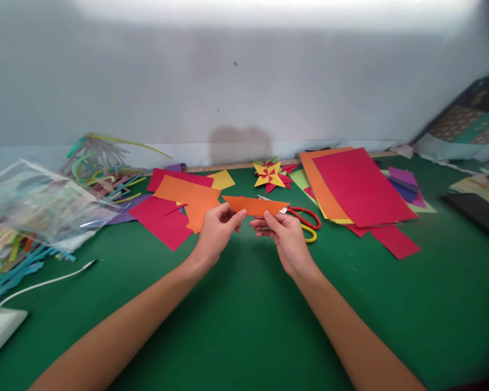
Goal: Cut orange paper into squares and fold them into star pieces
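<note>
Between both hands, above the green tabletop [236, 304], is a folded piece of orange paper [256, 205], long and narrow with slanted ends. My left hand [217, 231] pinches its left part between thumb and fingers. At the right part, my right hand [284, 236] grips the lower edge with the thumb on the near face. Just behind my right hand lie scissors [307, 217] with red and yellow handles; the paper and hand partly hide their blades. Farther back sit folded paper stars [269, 175] in yellow, red and green.
Orange paper [183, 190] and red paper sheets [163, 217] lie at left. A stack topped by a red sheet [362, 187] is at right. Farther left are a plastic bag [44, 190], paper strips [20, 260] and a white cable [49, 281]. A black object [475, 214] lies far right.
</note>
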`<state>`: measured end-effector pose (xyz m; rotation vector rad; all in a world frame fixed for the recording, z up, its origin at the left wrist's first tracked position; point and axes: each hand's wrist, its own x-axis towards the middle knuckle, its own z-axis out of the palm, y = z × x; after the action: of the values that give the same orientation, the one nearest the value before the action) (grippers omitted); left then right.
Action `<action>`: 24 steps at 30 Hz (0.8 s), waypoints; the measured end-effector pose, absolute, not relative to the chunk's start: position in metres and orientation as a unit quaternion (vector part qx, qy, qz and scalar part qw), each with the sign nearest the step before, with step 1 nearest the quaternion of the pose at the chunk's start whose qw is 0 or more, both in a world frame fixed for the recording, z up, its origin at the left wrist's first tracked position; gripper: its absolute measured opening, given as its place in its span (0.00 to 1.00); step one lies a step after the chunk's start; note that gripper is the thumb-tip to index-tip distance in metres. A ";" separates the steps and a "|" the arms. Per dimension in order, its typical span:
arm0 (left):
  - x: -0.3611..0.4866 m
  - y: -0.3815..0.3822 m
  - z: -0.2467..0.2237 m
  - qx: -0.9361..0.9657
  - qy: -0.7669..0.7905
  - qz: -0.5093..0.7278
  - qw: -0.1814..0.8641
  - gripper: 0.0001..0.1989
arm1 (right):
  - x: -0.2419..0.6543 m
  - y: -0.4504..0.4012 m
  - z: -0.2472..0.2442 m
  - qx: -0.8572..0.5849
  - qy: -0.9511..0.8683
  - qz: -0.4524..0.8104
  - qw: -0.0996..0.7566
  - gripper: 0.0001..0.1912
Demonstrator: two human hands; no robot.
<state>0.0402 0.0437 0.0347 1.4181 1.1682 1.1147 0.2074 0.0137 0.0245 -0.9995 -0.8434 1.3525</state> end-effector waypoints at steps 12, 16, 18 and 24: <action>0.040 0.046 0.035 0.554 0.467 0.450 0.523 0.17 | 0.206 0.013 0.022 -0.448 -0.373 0.548 0.600 0.16; 0.042 0.045 0.034 0.547 0.449 0.467 0.531 0.13 | 0.202 0.011 0.023 -0.422 -0.359 0.555 0.621 0.14; 0.044 0.042 0.034 0.545 0.438 0.474 0.536 0.12 | 0.200 0.011 0.022 -0.415 -0.341 0.561 0.629 0.16; 0.052 0.034 0.026 0.542 0.443 0.460 0.546 0.13 | 0.198 0.012 0.016 -0.432 -0.280 0.556 0.652 0.14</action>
<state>0.0515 0.0342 0.0264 1.2838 1.0501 1.0917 0.1984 0.0123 0.0158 -0.9800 -0.6362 1.2631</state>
